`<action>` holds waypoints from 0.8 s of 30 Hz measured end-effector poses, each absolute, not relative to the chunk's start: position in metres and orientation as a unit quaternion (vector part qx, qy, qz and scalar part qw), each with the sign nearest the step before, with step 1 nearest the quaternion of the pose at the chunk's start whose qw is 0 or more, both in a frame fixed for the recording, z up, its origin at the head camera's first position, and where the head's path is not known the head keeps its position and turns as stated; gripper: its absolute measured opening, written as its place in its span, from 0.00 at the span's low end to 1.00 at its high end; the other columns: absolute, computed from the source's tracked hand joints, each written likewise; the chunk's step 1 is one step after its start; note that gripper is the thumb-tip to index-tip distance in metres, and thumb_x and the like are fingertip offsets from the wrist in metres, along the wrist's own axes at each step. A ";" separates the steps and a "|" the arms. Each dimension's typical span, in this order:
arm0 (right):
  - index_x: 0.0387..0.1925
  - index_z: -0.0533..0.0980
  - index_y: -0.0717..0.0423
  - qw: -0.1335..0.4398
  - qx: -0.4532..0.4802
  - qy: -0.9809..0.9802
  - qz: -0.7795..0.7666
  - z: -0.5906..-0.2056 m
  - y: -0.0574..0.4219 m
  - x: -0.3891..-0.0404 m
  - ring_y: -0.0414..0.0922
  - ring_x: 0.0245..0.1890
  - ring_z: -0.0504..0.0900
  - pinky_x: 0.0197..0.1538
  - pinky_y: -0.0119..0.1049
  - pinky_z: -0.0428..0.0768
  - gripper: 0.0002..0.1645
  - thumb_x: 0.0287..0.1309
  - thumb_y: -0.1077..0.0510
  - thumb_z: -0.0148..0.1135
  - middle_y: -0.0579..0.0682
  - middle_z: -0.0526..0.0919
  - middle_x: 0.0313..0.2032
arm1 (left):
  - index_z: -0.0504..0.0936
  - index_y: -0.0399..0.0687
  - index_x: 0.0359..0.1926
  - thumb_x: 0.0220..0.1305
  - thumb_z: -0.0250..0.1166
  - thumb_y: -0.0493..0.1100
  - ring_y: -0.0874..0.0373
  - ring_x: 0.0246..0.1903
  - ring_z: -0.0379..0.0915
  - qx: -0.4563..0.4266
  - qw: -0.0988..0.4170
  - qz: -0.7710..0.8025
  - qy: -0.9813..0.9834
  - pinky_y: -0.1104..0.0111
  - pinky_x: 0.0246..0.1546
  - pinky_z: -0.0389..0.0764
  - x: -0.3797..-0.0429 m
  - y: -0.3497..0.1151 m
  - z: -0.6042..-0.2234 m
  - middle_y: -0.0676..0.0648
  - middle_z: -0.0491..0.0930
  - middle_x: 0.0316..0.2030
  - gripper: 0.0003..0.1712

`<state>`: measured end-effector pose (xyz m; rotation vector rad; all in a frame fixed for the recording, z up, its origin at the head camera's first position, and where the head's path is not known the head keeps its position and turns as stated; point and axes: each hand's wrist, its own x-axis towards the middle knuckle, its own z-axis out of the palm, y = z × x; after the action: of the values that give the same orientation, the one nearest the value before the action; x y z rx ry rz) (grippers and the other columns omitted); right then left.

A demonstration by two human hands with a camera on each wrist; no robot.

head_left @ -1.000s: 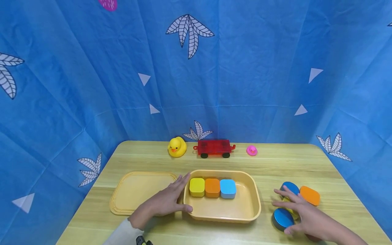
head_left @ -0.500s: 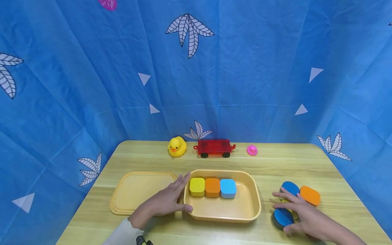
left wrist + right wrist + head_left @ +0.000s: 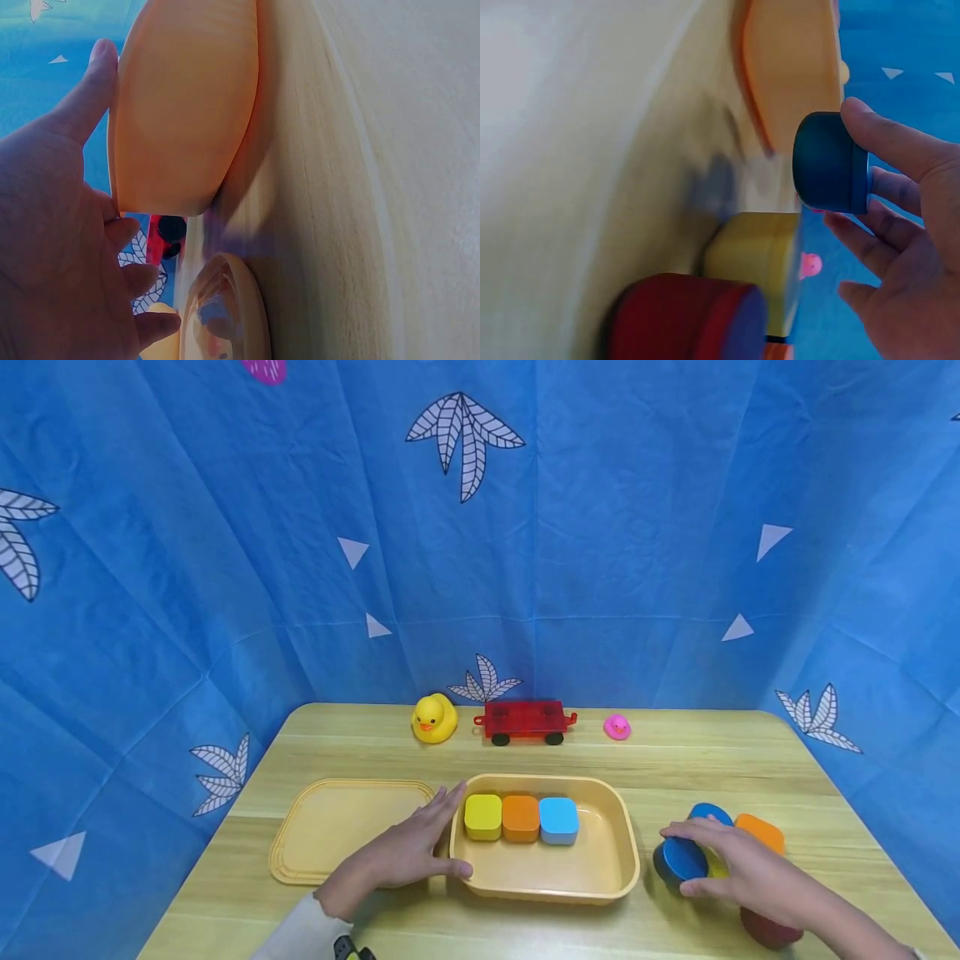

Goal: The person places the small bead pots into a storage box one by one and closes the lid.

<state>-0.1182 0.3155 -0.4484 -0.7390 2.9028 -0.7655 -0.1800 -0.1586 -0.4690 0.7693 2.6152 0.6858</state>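
Note:
In the head view my left hand rests against the left end of the cream plastic box, thumb and forefinger spread along its rim. Inside the box stand a yellow block, an orange block and a light blue block in a row. My right hand holds a dark blue round block between thumb and fingers, raised off the table in the right wrist view. Below it there are a yellow block and a red block.
A cream lid lies left of the box. Along the back stand a yellow duck, a red toy wagon and a small pink duck. Behind my right hand are another blue block and an orange block.
My right hand has closed on the near blue round block and lifted it, shifting it slightly left and away from me. More of the red block shows. My left hand stays in place.

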 end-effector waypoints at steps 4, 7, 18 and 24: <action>0.64 0.78 0.51 0.012 -0.231 0.940 -0.251 -0.436 0.310 -0.122 0.51 0.55 0.83 0.51 0.40 0.85 0.40 0.53 0.39 0.77 0.48 0.84 0.58 | 0.34 0.63 0.84 0.62 0.66 0.72 0.44 0.81 0.36 0.269 0.166 0.241 0.918 0.39 0.73 0.59 -0.180 -0.158 -0.469 0.49 0.40 0.83 0.65; 0.65 0.78 0.50 -0.006 -0.231 0.938 -0.258 -0.429 0.305 -0.126 0.52 0.56 0.83 0.53 0.39 0.85 0.40 0.54 0.38 0.76 0.48 0.84 0.59 | 0.34 0.63 0.84 0.62 0.66 0.72 0.44 0.81 0.36 0.267 0.168 0.242 0.918 0.38 0.73 0.60 -0.180 -0.158 -0.469 0.48 0.40 0.83 0.65; 0.66 0.78 0.52 -0.033 -0.224 0.932 -0.282 -0.417 0.280 -0.142 0.54 0.60 0.82 0.57 0.50 0.83 0.38 0.58 0.39 0.74 0.48 0.84 0.60 | 0.34 0.65 0.84 0.62 0.66 0.73 0.45 0.81 0.36 0.263 0.169 0.245 0.918 0.38 0.72 0.60 -0.180 -0.158 -0.469 0.50 0.40 0.83 0.65; 0.66 0.77 0.56 -0.040 -0.217 0.927 -0.302 -0.419 0.264 -0.153 0.59 0.60 0.81 0.58 0.59 0.81 0.39 0.58 0.42 0.76 0.54 0.83 0.60 | 0.34 0.65 0.84 0.61 0.66 0.73 0.44 0.81 0.38 0.262 0.165 0.242 0.919 0.38 0.72 0.60 -0.180 -0.158 -0.471 0.48 0.42 0.83 0.65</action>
<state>-0.1530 0.2641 -0.4186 -0.7010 2.9906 -0.9746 -0.1803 -0.1580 -0.4707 0.7469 2.6198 0.6896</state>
